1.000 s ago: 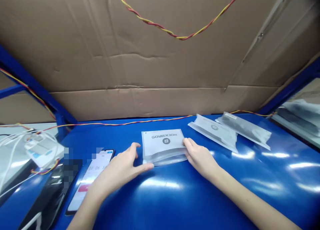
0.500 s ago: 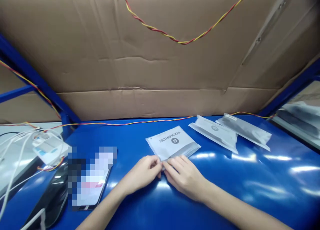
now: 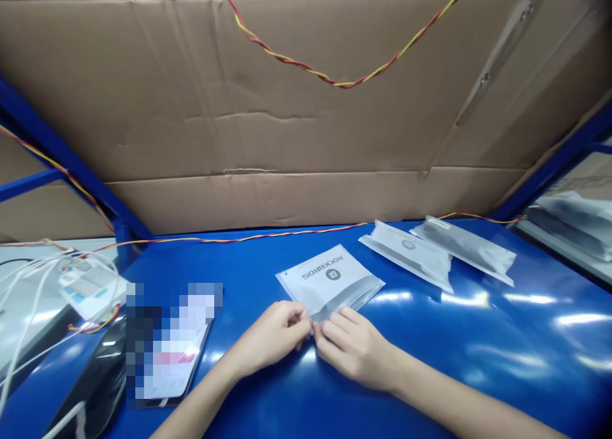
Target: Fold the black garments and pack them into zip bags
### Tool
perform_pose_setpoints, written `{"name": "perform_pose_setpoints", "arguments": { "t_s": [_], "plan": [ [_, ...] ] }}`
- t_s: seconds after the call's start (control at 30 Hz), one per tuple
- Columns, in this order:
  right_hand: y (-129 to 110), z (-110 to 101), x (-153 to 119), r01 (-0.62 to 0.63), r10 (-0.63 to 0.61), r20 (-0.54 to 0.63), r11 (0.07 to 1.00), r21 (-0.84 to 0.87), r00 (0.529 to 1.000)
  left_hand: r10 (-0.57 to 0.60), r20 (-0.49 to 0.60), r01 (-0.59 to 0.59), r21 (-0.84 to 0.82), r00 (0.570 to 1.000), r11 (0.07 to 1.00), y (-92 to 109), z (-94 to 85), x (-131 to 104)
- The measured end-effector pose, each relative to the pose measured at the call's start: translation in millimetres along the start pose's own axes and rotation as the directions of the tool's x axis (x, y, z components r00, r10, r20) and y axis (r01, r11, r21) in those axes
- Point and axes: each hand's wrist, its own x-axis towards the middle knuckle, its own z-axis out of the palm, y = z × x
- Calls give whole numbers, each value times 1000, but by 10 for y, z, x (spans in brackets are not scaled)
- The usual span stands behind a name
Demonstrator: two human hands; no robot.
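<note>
Bag (image 3: 329, 283): flat on the blue table (image 3: 454, 356), middle of the bench, set askew with one corner toward the person. Frosted, see-through plastic; ROCKBROS and a round logo printed on it, upside down from this side. Paler over most of its face, with a greyer band along the near right edge, where clear plastic shows at the rim. Contents not made out.

Left hand (image 3: 282, 334): thumb and curled fingers pinch the bag at its near corner. Right hand (image 3: 354, 346): fingers bent, tips closed on the same corner, just beside the left's. Exact fingertip contact partly hidden by the knuckles.

Beyond, to the right: second bag (image 3: 411, 251), same logo, a darker shape showing through; third bag (image 3: 466, 249) next to it, also dark inside. What the dark shapes are, cannot tell. Far right, a stack of bags (image 3: 576, 225), dark matter within, past the blue frame (image 3: 535, 171).

Left side: phone (image 3: 172, 369), largely masked by mosaic; black object (image 3: 98, 378) beside it; white box (image 3: 90, 289) among white cables (image 3: 19, 305).

Back: cardboard (image 3: 287, 139), a twisted red-and-yellow wire (image 3: 344, 84) drooping across it.
</note>
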Motion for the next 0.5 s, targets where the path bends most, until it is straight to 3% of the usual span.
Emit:
{"name": "perform_pose_setpoints", "arguments": {
  "t_s": [0.3,0.5],
  "plan": [
    [63,-16,22,1,-1,13,1000,-19,1000,-28,-47,27,-11,999,1000,-39,-10,19],
    [455,-115,-78,-121,125,72,991,-55,989,-99,-119,103,32,988,994,-156,-306,15]
  ]
}}
